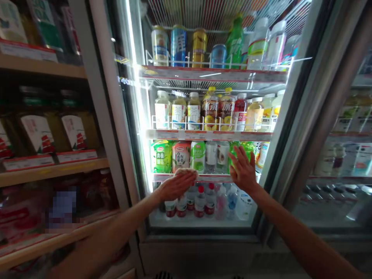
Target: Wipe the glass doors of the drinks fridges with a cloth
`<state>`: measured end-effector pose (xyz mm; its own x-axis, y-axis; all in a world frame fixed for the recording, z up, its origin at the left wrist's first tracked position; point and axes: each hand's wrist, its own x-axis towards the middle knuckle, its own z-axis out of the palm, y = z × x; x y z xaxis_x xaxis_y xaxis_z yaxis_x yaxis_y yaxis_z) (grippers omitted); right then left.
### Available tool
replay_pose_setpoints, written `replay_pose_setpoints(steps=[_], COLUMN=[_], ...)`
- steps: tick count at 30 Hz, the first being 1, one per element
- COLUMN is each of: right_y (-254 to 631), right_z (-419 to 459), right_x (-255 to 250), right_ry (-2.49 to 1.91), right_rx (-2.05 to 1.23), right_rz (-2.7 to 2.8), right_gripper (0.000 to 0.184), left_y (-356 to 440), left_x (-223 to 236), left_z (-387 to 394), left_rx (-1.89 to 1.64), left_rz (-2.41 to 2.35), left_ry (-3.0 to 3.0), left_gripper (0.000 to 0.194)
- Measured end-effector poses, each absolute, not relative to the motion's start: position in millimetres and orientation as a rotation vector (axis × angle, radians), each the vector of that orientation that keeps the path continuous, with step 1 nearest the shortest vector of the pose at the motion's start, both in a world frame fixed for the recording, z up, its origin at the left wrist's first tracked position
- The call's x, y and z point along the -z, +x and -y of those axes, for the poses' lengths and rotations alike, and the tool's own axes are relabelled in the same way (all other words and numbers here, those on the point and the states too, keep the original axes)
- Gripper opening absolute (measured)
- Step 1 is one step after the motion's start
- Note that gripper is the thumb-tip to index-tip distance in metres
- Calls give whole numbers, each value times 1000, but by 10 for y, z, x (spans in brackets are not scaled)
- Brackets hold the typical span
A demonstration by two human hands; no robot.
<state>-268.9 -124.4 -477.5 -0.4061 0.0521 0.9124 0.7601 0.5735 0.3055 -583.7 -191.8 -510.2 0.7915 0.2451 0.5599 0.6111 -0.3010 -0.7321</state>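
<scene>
Before me stands a lit drinks fridge, its shelves showing through what looks like a glass door. My left hand [178, 185] presses a pale cloth [188, 171] flat, level with the third shelf edge, its fingers stretched over it. To the right, my right hand [242, 172] is raised with spread fingers and holds nothing. It appears to rest on the glass, in front of some green bottles [249, 149]. Behind the cloth are a reddish tea carton [180, 155] and a green-and-white one [198, 155].
Cans and bottles line the upper shelf [215, 74]; tea bottles [210, 108] fill the second. Red-capped bottles [200, 203] stand at the bottom. A wooden shelf [43, 170] with large bottles is at the left. Another fridge's metal frame [316, 116] borders the right.
</scene>
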Motion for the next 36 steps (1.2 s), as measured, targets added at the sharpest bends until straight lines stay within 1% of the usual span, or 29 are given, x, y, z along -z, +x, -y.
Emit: replay_pose_setpoints(steps=[2, 5, 6, 8, 10, 12, 13, 16, 18, 19, 21, 23, 24, 25, 27, 29, 31, 34, 36], right_y=[-2602, -2482, -2447, -2382, -2317, -2242, -2199, -2070, -2004, -1980, -1941, -1898, -1870, -1836, -1756, -1668, -1580, -1453, -1376], right_z=[1266, 1292, 1302, 1324, 1343, 1350, 1349, 1333, 1325, 1326, 1333, 1342, 1346, 1349, 1356, 1371, 1396, 1432, 1439], right_x=[4820, 4849, 4866, 4922, 4991, 5050, 5071, 5119, 5158, 5179, 5220, 5242, 5243, 5240, 5228, 5225, 5239, 5268, 5271], right_ry=[-673, -711, -728, -748, -747, -750, -760, -809, -825, -828, -833, -840, -844, -849, -871, -908, -942, -974, -984], right_rx=[912, 891, 886, 880, 879, 876, 871, 854, 851, 851, 851, 849, 847, 845, 838, 831, 833, 846, 850], right_rz=[1816, 1733, 1728, 1758, 1807, 1816, 1805, 1747, 1735, 1739, 1762, 1781, 1777, 1763, 1717, 1679, 1669, 1676, 1660], right_gripper=[55, 55, 55, 55, 54, 54, 53, 52, 53, 53, 53, 53, 53, 53, 52, 50, 48, 48, 50], left_y=[-5758, -5671, -5620, -5481, -5327, -5202, -5154, -5019, -4900, -4831, -4689, -4561, -4503, -4447, -4334, -4209, -4075, -3849, -3666], left_x=[5018, 4782, 4762, 4836, 4940, 4898, 4805, 4460, 4404, 4451, 4600, 4650, 4599, 4506, 4284, 4191, 4307, 4559, 4522], left_z=[1857, 1753, 1733, 1722, 1728, 1710, 1686, 1583, 1535, 1525, 1524, 1514, 1497, 1471, 1403, 1340, 1301, 1246, 1179], left_rx=[448, 752, 782, 616, 312, 160, 189, 522, 615, 560, 301, 91, 75, 133, 391, 574, 506, 182, 152], left_rz=[687, 945, 985, 889, 622, 455, 466, 778, 881, 845, 600, 368, 341, 385, 613, 743, 636, 282, 231], left_ry=[-1897, -1713, -1694, -1828, -2020, -2090, -2073, -1881, -1818, -1859, -2033, -2146, -2160, -2144, -2030, -1930, -1963, -2064, -2029], left_gripper=[46, 52, 54, 54, 52, 50, 49, 49, 48, 46, 42, 41, 43, 45, 51, 53, 51, 48, 48])
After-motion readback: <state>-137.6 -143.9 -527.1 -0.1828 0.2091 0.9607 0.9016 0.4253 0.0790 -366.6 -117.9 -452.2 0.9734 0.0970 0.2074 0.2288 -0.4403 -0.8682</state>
